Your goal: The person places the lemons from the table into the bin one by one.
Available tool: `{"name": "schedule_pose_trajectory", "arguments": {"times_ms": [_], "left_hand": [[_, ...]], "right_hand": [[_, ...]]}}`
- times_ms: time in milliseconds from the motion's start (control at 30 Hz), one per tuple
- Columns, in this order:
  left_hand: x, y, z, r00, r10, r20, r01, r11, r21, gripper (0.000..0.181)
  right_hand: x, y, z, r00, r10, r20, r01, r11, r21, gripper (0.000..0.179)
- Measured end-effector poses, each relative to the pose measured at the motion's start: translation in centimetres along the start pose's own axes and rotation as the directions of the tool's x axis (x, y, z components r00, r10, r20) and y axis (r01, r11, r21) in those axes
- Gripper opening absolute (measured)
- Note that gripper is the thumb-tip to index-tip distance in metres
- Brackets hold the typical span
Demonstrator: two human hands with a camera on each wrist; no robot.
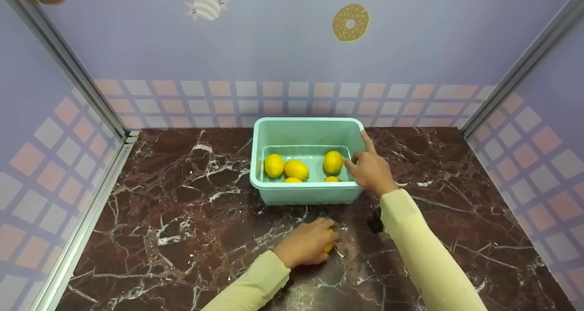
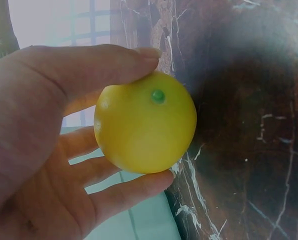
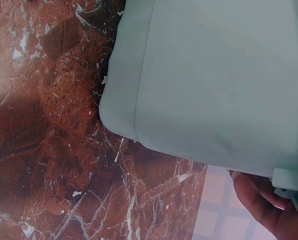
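Note:
My left hand point(image 1: 305, 242) holds a yellow lemon point(image 2: 145, 127) low over the table, in front of the basin. The left wrist view shows the thumb on one side of it, fingers on the other, and a small green stem end. A light green plastic basin point(image 1: 310, 195) stands near the back wall. Inside it lie several lemons point(image 1: 296, 170), some partly hidden by the front rim. At the basin's right side, my right hand point(image 1: 374, 170) grips the rim, index finger stretched along the edge. Part of that hand appears beneath the rim in the right wrist view.
The basin stands on a dark red marbled tabletop point(image 1: 182, 238). Lilac walls with a checked border point(image 1: 299, 90) enclose it at the back and both sides, with metal strips point(image 1: 91, 92) in the corners. A small black object point(image 1: 376, 220) shows beside the right sleeve.

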State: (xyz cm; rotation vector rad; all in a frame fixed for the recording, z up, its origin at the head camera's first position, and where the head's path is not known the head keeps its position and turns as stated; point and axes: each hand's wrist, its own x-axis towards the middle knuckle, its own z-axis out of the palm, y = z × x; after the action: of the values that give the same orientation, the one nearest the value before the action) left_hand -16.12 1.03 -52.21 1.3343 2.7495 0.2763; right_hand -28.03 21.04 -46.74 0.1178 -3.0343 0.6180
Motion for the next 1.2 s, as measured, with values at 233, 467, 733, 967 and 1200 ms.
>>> {"name": "schedule_pose_trajectory", "arguments": {"times_ms": [233, 467, 733, 967, 1200], "left_hand": [[-0.1, 0.1, -0.3, 1.0, -0.009, -0.001, 0.009, 1.0, 0.001, 0.036], [-0.1, 0.2, -0.6, 1.0, -0.008, 0.007, 0.008, 1.0, -0.005, 0.034], [-0.1, 0.2, -1.0, 1.0, -0.002, 0.0, 0.002, 1.0, 0.012, 0.037], [-0.2, 0.3, -1.6, 1.0, 0.017, -0.023, -0.016, 0.999, 0.029, 0.039], [-0.3, 0.3, -2.1, 0.998, 0.037, -0.055, -0.034, 0.998, 0.059, 0.042]], "right_hand": [[-0.1, 0.0, 0.0, 1.0, -0.004, 0.0, 0.004, 1.0, -0.003, 0.038], [-0.1, 0.0, 0.0, 1.0, -0.005, -0.007, 0.005, 1.0, -0.001, 0.038], [0.0, 0.0, 0.0, 1.0, -0.009, -0.009, 0.009, 1.0, -0.01, 0.038], [-0.1, 0.0, -0.1, 1.0, -0.008, 0.003, 0.008, 1.0, -0.009, 0.038], [-0.1, -0.1, -0.1, 1.0, -0.002, 0.009, 0.002, 1.0, 0.002, 0.039]]}}
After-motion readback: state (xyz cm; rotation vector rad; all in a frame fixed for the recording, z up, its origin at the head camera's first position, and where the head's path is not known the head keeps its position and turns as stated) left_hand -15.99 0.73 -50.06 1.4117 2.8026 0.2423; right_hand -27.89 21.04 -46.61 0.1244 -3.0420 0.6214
